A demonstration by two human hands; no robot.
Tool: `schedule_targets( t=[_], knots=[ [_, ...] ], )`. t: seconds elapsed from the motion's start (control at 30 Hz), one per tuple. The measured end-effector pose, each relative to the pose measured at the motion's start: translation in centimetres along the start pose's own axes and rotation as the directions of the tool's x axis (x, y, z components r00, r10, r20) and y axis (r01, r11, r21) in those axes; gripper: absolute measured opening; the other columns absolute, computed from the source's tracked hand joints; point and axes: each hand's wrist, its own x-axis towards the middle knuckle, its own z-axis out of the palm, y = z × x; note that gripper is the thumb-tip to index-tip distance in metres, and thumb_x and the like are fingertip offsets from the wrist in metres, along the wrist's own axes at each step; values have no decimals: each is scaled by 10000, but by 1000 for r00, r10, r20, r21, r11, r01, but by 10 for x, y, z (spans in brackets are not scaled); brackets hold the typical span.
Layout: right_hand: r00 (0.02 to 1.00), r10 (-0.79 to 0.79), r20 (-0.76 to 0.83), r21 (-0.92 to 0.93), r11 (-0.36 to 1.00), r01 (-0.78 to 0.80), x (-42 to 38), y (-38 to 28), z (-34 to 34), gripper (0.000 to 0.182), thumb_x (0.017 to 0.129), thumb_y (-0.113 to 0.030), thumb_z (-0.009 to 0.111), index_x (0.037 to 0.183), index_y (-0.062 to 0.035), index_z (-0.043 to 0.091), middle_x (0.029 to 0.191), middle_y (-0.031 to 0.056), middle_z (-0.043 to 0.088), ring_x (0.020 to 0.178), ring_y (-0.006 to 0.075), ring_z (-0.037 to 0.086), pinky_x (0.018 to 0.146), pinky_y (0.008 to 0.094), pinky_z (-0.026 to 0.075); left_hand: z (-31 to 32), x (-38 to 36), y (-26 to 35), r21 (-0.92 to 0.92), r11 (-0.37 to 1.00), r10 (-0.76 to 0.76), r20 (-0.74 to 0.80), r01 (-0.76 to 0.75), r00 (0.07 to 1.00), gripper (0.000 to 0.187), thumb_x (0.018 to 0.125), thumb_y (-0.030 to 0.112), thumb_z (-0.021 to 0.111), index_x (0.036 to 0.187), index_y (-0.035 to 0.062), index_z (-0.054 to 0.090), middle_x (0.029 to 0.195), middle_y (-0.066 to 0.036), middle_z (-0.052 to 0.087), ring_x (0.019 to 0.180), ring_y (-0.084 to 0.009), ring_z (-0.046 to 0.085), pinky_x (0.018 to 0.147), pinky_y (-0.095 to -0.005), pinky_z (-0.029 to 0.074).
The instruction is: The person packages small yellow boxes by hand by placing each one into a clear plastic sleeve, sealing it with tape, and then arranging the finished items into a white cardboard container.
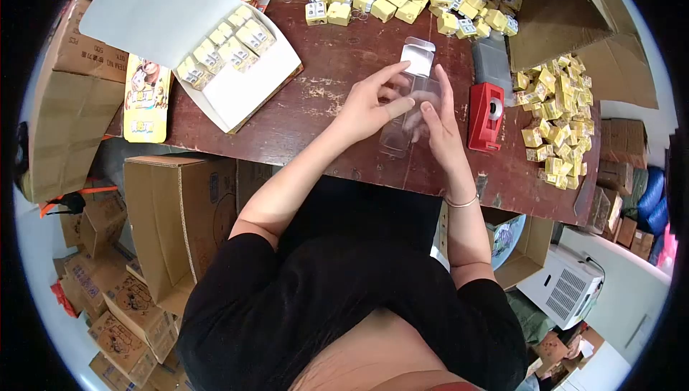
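Observation:
Over the dark red table, both hands hold a clear plastic box (397, 137) with its end flap (418, 53) standing open at the far side. My left hand (373, 104) grips its left side, thumb laid across the top. On the right side, my right hand (441, 122) holds it between thumb and fingers. A red tape dispenser (486, 119) stands just right of my right hand. To the left is an open white display box (240, 96) with several small yellow boxes (237, 53) in its far part.
Many yellow boxes (384, 9) lie loose along the far side, and another pile (556, 122) is at the right. Clear plastic pieces (491, 61) lie behind the dispenser. A yellow printed card (146, 100) is at left. Open cartons (165, 226) stand below the table edge.

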Motion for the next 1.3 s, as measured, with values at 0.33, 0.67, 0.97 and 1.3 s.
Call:
schedule_targets(
  t=[0.33,0.67,0.97,1.3],
  knots=[
    [997,-57,-43,171,983,63,-8,1,13,756,913,-255,638,1491,-96,178,1355,195,422,1211,325,516,904,423,519,4,-6,-2,-290,956,75,76,-50,994,360,816,2,668,1152,23,540,1216,-101,524,1023,-149,607,822,-285,525],
    [953,237,186,322,902,-287,-9,7,6,635,820,-106,721,1347,-2,383,1136,197,621,941,243,677,627,292,598,-10,1,18,-7,989,149,198,-150,969,324,887,49,632,1208,80,667,1139,-105,635,1032,-169,621,852,-293,516],
    [994,94,64,101,990,-100,-17,15,6,598,787,-53,753,1271,5,406,1012,147,642,907,192,662,629,280,580,-5,7,33,-22,1000,-13,163,17,987,187,878,35,656,1050,18,726,1110,-112,692,969,-161,664,820,-279,545],
    [976,168,139,268,942,-200,-26,6,-6,588,781,-54,753,1264,0,423,1029,143,646,878,190,665,582,260,562,13,0,32,269,833,445,195,-484,874,231,864,101,658,1080,45,718,1087,-141,701,958,-250,695,808,-339,563]
  ],
)
